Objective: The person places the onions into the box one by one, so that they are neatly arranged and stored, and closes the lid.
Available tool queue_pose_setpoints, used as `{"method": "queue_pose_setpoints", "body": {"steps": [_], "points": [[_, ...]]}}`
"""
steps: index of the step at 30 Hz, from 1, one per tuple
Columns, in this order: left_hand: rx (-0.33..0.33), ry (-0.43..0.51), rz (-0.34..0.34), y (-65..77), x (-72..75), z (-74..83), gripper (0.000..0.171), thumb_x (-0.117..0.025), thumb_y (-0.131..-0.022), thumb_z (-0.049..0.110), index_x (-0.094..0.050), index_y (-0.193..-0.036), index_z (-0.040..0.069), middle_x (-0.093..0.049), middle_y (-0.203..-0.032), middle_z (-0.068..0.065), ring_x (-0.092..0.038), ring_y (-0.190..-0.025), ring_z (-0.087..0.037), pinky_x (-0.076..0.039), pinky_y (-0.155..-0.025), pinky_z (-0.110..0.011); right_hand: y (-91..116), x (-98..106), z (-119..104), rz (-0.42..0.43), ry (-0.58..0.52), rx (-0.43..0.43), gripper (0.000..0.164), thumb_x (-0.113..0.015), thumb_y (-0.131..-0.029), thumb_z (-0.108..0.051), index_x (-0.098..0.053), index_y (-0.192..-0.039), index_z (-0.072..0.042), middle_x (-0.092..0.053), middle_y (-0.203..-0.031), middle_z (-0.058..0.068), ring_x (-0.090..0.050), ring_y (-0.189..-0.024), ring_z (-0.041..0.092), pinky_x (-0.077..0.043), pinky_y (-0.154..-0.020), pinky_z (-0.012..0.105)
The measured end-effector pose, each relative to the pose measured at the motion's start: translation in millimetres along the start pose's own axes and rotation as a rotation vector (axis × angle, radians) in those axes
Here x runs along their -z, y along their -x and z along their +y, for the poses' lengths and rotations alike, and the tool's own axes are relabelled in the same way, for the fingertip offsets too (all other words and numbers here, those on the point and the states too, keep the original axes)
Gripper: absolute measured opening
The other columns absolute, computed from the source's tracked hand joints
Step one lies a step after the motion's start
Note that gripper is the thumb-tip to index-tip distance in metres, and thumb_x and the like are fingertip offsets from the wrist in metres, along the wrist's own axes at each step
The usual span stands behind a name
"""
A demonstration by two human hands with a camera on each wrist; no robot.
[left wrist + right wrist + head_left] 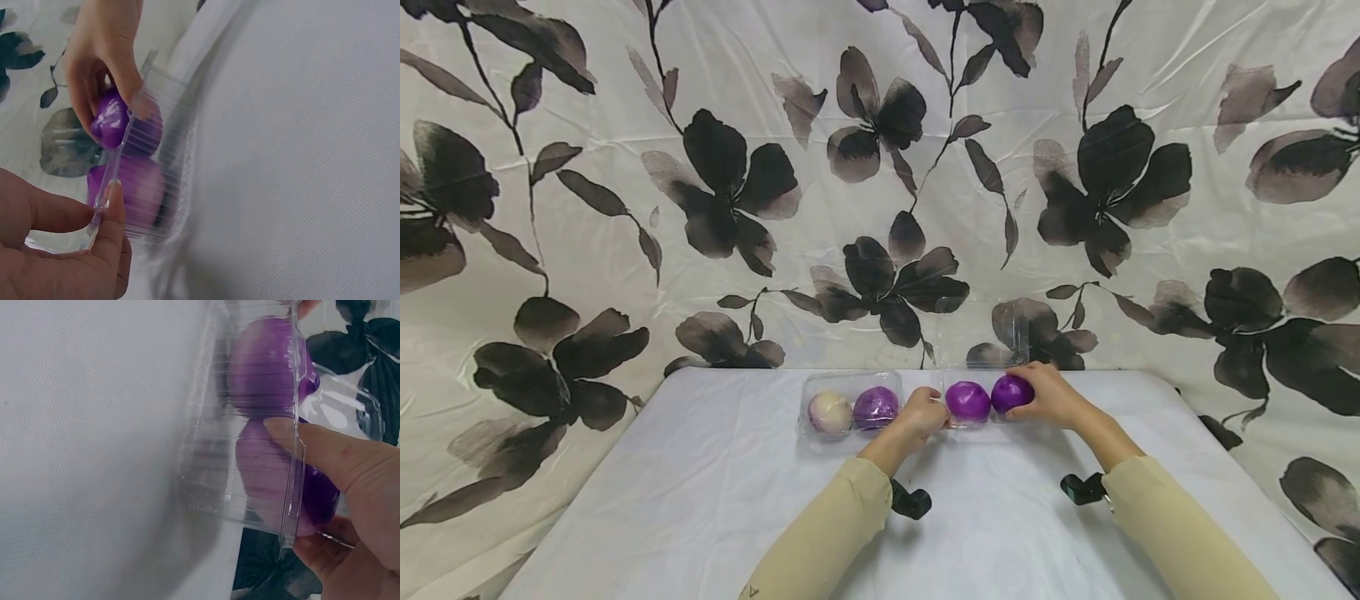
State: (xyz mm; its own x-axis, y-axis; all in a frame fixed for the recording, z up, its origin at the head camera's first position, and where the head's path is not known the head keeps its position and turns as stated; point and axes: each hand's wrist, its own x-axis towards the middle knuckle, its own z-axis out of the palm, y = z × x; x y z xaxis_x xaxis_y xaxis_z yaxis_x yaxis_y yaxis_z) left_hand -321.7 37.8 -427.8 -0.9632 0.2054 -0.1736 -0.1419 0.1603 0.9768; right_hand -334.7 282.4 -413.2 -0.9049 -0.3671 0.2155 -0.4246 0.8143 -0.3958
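Note:
My right hand (1054,396) holds a shiny purple onion (1009,394) at the right end of a clear plastic clamshell box (206,456); its thumb reaches inside the ribbed wall. A second purple onion (967,402) sits beside it in the same box, the two side by side. At the box's left end my left hand (922,414) pinches the rim between thumb and fingers, as the left wrist view shows. The transparent lid (981,329) stands raised at the back. The onions' undersides are blurred by the ribbed plastic in both wrist views.
Left of my left hand stands another clear clamshell (808,437), its top covered, with a whitish onion (831,412) and a purple onion (876,407) inside. Both boxes lie near the far edge of the white-covered table (700,492). A floral cloth (880,192) hangs behind.

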Motion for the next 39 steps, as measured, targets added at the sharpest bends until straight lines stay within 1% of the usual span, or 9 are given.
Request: {"method": "queue_pose_setpoints", "body": {"steps": [2,6,9,15,20,25,29,34,39], "points": [[0.002,-0.006,0.003,0.3,-0.1,-0.2,0.06,-0.051,-0.085,-0.015,-0.039,-0.143,-0.014,-0.057,-0.114,-0.022,-0.063,-0.089,-0.026,-0.051,-0.103,-0.048,-1,-2,0,-0.004,0.014,0.005,0.075,-0.091,-0.075,-0.022,-0.058,-0.135,0.008,-0.056,-0.129,0.033,-0.049,-0.121,0.051,-0.03,-0.111,0.075],[-0.001,-0.008,0.002,1.4,0.1,-0.2,0.06,-0.051,-0.083,-0.015,-0.04,-0.142,-0.014,-0.056,-0.117,-0.023,-0.062,-0.09,-0.027,-0.05,-0.104,-0.049,-2,-4,1,-0.015,0.045,0.009,0.076,-0.091,-0.075,-0.023,-0.058,-0.136,0.009,-0.056,-0.128,0.032,-0.05,-0.119,0.049,-0.043,-0.104,0.069],[0.005,-0.005,-0.002,2.2,0.2,0.4,0.059,-0.051,-0.083,-0.015,-0.04,-0.141,-0.014,-0.055,-0.118,-0.023,-0.062,-0.09,-0.026,-0.05,-0.104,-0.049,-3,-6,2,-0.016,0.065,0.013,0.076,-0.091,-0.075,-0.024,-0.059,-0.135,0.009,-0.057,-0.126,0.032,-0.051,-0.116,0.047,-0.05,-0.099,0.064],[0.004,-0.01,-0.009,1.8,0.3,1.8,0.058,-0.051,-0.085,-0.014,-0.04,-0.142,-0.014,-0.055,-0.116,-0.021,-0.062,-0.089,-0.024,-0.051,-0.103,-0.047,-5,-8,2,-0.005,0.095,0.001,0.075,-0.091,-0.075,-0.025,-0.06,-0.134,0.008,-0.058,-0.128,0.031,-0.052,-0.114,0.045,-0.051,-0.097,0.062],[-0.015,0.004,-0.004,-0.7,0.6,1.0,0.059,-0.051,-0.084,-0.016,-0.039,-0.141,-0.016,-0.055,-0.114,-0.021,-0.061,-0.086,-0.024,-0.056,-0.095,-0.041,-6,-6,1,-0.003,0.101,0.013,0.078,-0.091,-0.074,-0.027,-0.059,-0.135,0.009,-0.058,-0.129,0.031,-0.052,-0.114,0.045,-0.05,-0.097,0.063],[-0.02,0.003,0.007,-1.6,1.2,0.0,0.058,-0.051,-0.083,-0.016,-0.04,-0.14,-0.016,-0.056,-0.113,-0.022,-0.06,-0.083,-0.022,-0.056,-0.091,-0.039,-5,-2,1,-0.022,0.048,0.005,0.08,-0.089,-0.078,-0.028,-0.054,-0.139,0.008,-0.053,-0.134,0.033,-0.047,-0.121,0.048,-0.047,-0.101,0.066],[-0.015,0.008,0.004,-2.0,0.3,-1.5,0.058,-0.05,-0.083,-0.016,-0.04,-0.14,-0.016,-0.055,-0.116,-0.023,-0.059,-0.083,-0.022,-0.056,-0.094,-0.04,-2,5,3,-0.031,-0.021,-0.04,0.078,-0.083,-0.086,-0.033,-0.049,-0.144,0.008,-0.048,-0.141,0.034,-0.04,-0.13,0.051,-0.04,-0.106,0.07],[-0.018,-0.007,0.002,-1.0,-0.8,-1.6,0.059,-0.051,-0.082,-0.015,-0.04,-0.14,-0.016,-0.055,-0.115,-0.021,-0.058,-0.083,-0.021,-0.054,-0.097,-0.042,0,17,5,0.005,-0.066,-0.079,0.077,-0.075,-0.093,-0.037,-0.043,-0.148,0.008,-0.045,-0.146,0.034,-0.036,-0.136,0.054,-0.033,-0.111,0.072],[-0.017,-0.018,0.011,0.2,0.0,-1.8,0.061,-0.051,-0.081,-0.016,-0.04,-0.141,-0.016,-0.056,-0.118,-0.022,-0.058,-0.083,-0.021,-0.054,-0.098,-0.042,-8,27,9,0.04,-0.126,-0.128,0.08,-0.068,-0.098,-0.035,-0.03,-0.153,0.011,-0.035,-0.152,0.037,-0.035,-0.138,0.056,-0.033,-0.113,0.071]]}}
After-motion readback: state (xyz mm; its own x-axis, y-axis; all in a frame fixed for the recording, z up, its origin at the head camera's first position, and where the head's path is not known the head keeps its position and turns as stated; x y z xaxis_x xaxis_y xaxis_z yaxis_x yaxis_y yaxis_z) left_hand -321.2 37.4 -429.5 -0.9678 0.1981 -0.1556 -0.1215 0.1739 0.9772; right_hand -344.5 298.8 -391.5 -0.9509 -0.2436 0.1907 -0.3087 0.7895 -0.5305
